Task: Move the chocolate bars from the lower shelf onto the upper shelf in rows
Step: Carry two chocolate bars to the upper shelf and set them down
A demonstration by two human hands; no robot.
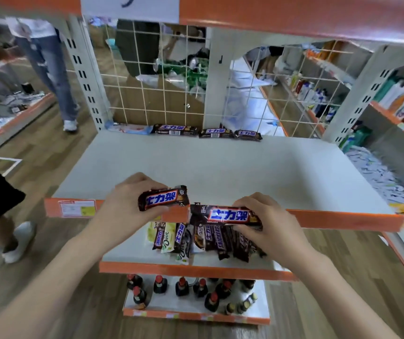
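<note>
The single head camera is looking forward and down, close over the upper shelf (pixel 220 167), taking in lower tiers and the aisle floor

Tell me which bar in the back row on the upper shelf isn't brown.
The leftmost bar, pale blue and white, next to the left upright. The three other bars are dark brown.

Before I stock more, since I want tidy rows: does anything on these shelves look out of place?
Yes. On the upper shelf, a pale blue packet lies left of the three dark bars along the back. On the lower shelf the remaining bars lie heaped.
</note>
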